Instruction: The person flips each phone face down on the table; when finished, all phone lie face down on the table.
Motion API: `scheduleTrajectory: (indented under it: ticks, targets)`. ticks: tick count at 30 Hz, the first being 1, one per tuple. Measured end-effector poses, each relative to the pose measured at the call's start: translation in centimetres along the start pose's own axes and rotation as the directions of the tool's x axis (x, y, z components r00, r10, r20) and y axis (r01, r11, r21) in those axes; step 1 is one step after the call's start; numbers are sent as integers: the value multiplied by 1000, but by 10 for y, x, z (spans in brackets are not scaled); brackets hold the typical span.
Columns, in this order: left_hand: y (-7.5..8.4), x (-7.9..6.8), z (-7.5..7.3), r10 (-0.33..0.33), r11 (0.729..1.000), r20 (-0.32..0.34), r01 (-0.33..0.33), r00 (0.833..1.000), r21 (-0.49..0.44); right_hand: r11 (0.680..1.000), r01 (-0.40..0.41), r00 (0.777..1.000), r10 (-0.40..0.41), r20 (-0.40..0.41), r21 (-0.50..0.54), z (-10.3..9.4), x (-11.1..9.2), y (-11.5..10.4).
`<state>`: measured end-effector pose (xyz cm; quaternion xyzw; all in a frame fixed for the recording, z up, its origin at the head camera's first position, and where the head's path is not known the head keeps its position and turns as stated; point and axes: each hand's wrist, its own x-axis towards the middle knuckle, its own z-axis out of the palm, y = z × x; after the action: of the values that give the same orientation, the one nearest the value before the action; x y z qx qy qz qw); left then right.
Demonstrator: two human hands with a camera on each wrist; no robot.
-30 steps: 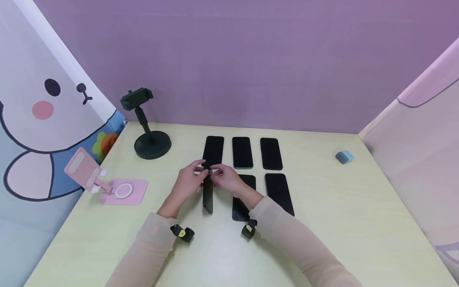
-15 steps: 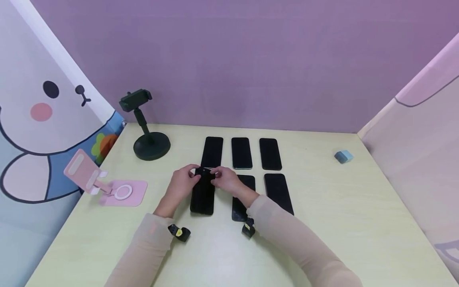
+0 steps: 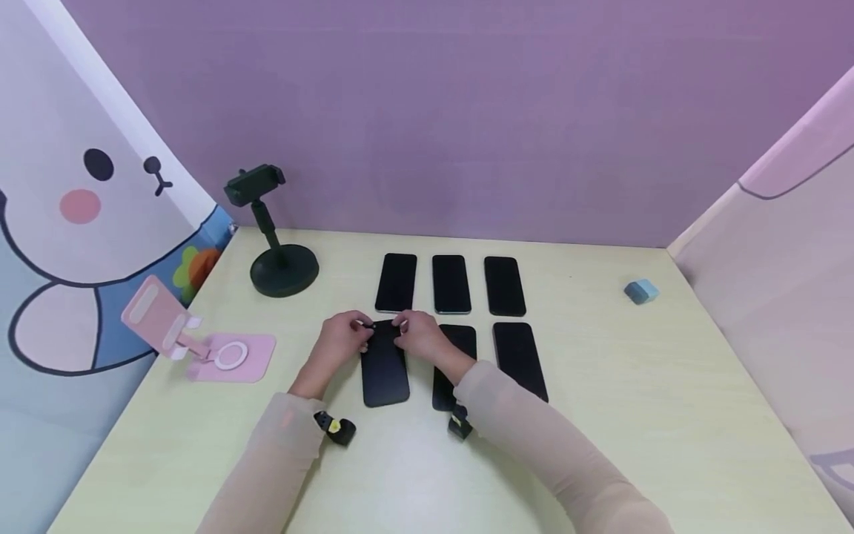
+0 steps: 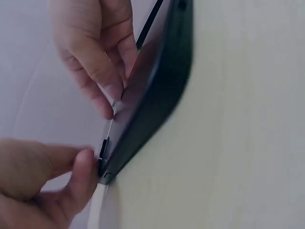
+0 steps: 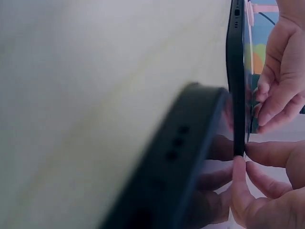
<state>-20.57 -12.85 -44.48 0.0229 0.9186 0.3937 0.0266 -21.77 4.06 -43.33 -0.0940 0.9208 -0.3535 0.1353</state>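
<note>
In the head view a black smartphone [image 3: 385, 368] has its broad dull face upward between my two hands. My left hand [image 3: 336, 343] pinches its far left corner, beside a small raised black part [image 4: 104, 147] visible in the left wrist view. My right hand [image 3: 423, 337] pinches the far right corner; in the right wrist view its thumb and fingers [image 5: 239, 179] close on the edge. Just right of this phone lies another black phone [image 3: 460, 337], partly covered by my right hand and forearm.
Three dark phones [image 3: 450, 284] lie in a row behind my hands, and one more [image 3: 520, 360] sits front right. A black phone stand [image 3: 283, 271] is back left, a pink folding stand [image 3: 256, 363] left. A small blue block [image 3: 641, 291] lies far right.
The phone has turned from standing on its long edge to showing its broad face, first glossy, now duller. It has shifted slightly toward me; both hands stay at its far end.
</note>
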Motion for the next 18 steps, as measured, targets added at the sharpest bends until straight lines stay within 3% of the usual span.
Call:
scheduleTrajectory:
  ticks: [3, 10, 15, 18]
  targets:
    - [2, 2, 2, 1, 1000, 30, 0, 1000, -31, 1000, -18, 1000, 18, 0, 7, -1, -1, 0]
    - [-6, -1, -4, 29, 999, -21, -28, 999, 28, 999, -6, 1000, 6, 10, 38, -2, -2, 1]
    - [2, -2, -2, 80, 997, -10, -80, 997, 7, 989, -31, 999, 27, 26, 147, -19, -8, 12]
    - [11, -3, 2, 91, 996, 11, -91, 996, 16, 989, -39, 999, 35, 25, 140, -31, -15, 17]
